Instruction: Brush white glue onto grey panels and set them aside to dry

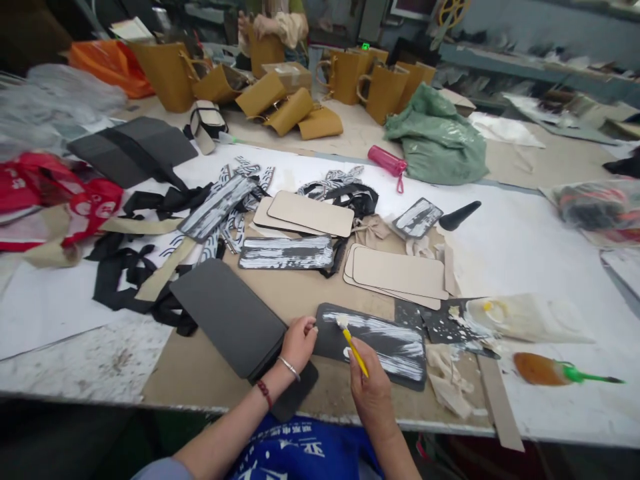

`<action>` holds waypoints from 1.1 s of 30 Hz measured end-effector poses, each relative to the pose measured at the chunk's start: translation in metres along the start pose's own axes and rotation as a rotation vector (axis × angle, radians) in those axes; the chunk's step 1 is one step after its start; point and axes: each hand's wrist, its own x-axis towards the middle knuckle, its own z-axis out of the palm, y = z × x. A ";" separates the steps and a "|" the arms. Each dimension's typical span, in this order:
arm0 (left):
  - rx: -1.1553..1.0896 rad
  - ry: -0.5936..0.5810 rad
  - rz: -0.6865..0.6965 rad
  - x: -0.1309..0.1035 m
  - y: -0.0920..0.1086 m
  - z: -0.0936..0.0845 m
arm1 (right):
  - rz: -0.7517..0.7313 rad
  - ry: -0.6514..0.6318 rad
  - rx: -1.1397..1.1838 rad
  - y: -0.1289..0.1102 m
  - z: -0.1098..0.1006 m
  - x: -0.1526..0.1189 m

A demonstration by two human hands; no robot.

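Note:
My right hand [373, 390] grips a brush by its yellow handle [356, 352]. The bristles, loaded with white paste, touch a dark grey panel [325, 337] with rounded corners. White streaks run across most of that panel, thinner at its left end. At the panel's left edge is my left hand [299, 345], fingers curled together; whether they pinch the edge is hidden. Beside that hand lies a stack of bare dark panels [230, 317]. Beyond the panel are beige boards [400, 272] and another white-streaked panel [285, 253].
A glue-stained white container [520, 319] and an amber bottle with a green nozzle [543, 369] are at right. Black straps [120, 283] tangle at left. Farther back are a green plastic bag [440, 143], a pink pouch [387, 160], tan bags [345, 77] and another person's hands [265, 27].

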 end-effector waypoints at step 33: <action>-0.062 -0.168 -0.162 0.008 -0.013 0.001 | 0.692 0.037 0.018 -0.014 -0.021 -0.031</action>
